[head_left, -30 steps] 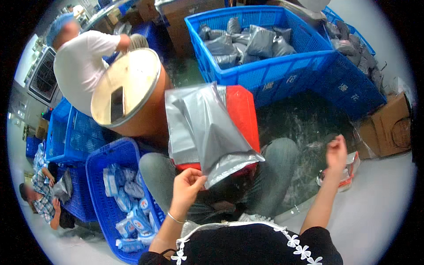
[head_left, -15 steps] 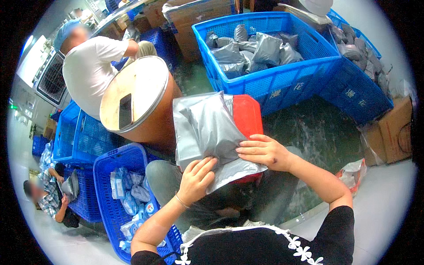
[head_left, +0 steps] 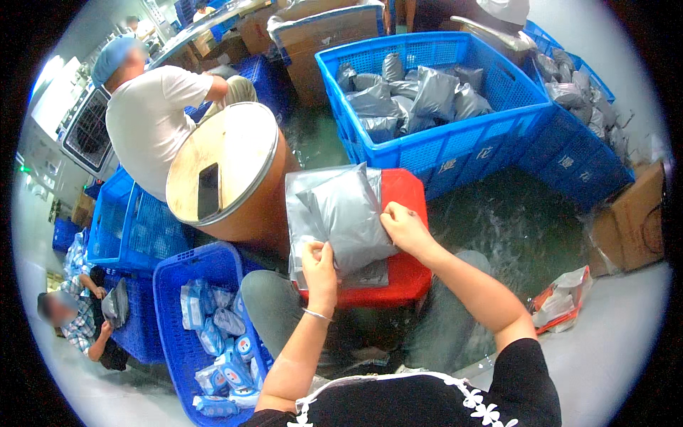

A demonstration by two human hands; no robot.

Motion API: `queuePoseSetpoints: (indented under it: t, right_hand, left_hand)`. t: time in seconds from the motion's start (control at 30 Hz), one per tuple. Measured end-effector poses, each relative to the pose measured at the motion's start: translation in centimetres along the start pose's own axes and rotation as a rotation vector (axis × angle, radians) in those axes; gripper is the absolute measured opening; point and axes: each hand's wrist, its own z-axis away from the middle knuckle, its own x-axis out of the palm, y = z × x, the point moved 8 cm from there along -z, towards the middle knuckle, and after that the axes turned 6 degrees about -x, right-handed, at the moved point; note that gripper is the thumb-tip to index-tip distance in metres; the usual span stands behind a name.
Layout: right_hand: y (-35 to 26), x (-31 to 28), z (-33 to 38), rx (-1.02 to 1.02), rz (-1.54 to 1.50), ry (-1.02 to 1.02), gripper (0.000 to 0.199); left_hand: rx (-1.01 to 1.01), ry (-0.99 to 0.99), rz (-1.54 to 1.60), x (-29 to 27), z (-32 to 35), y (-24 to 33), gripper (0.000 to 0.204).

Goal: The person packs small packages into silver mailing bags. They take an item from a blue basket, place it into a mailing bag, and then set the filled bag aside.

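Note:
A grey plastic mailing bag [head_left: 348, 224] with a bulge in it lies on a red stool [head_left: 407, 281] in front of me, over more flat grey bags. My left hand [head_left: 319, 276] is closed on the bag's near left part, thumb and fingers pinched together. At its right edge, my right hand [head_left: 404, 226] pinches the plastic. The bag's contents are hidden. Left of the stool stands a blue basket [head_left: 162, 313] with several blue-and-white soft packs [head_left: 231, 370] inside.
A large blue crate [head_left: 455, 135] of filled grey bags stands ahead, with another blue crate [head_left: 569, 160] to its right. A round drum [head_left: 242, 153] carries a phone [head_left: 208, 191]. One person [head_left: 153, 121] sits beyond it; another [head_left: 82, 320] holds a grey bag at left.
The bag's near flap, spread toward me before, is now folded away under or over the bag. Both hands have gone from lying flat on it to pinching its edges.

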Motion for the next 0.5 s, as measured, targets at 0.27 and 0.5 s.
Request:
queuePoseSetpoints:
  t: [0.27,0.5]
  right_hand:
    - [-9.0,-0.9,3.5,-0.189,-0.347,-0.124,0.098]
    - [-6.0,-15.2,10.9,-0.507,-0.391,0.957,0.12]
  left_hand:
    - [0.343,-0.279,-0.245,-0.8,0.6,1.7,0.044]
    - [1.041,-0.625,-0.063,1.5,10.9,17.6,0.049]
